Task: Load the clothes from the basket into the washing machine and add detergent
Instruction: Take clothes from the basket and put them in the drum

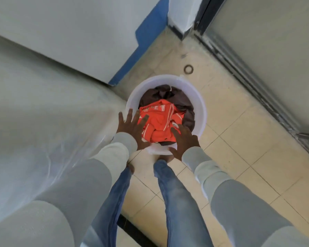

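Clothes sit heaped in a round white basket on the tiled floor, straight ahead of your feet and just below both hands. An orange garment lies on top at the near side, with a dark brown garment under and beyond it. Your left hand is spread wide and flat, fingers straight, over the basket's near-left rim, its fingertips reaching the orange garment's left edge; it holds nothing. Your right hand is at the near-right rim, fingers pointing down into the orange garment's near-right fold; whether they have closed on the cloth cannot be told. The orange garment lies between the two hands, so both are about equally close to it. It is bunched, with no clear direction; its longest stretch seems to run from the far side toward you. The basket's mouth faces straight up. A big white appliance stands close on your left.
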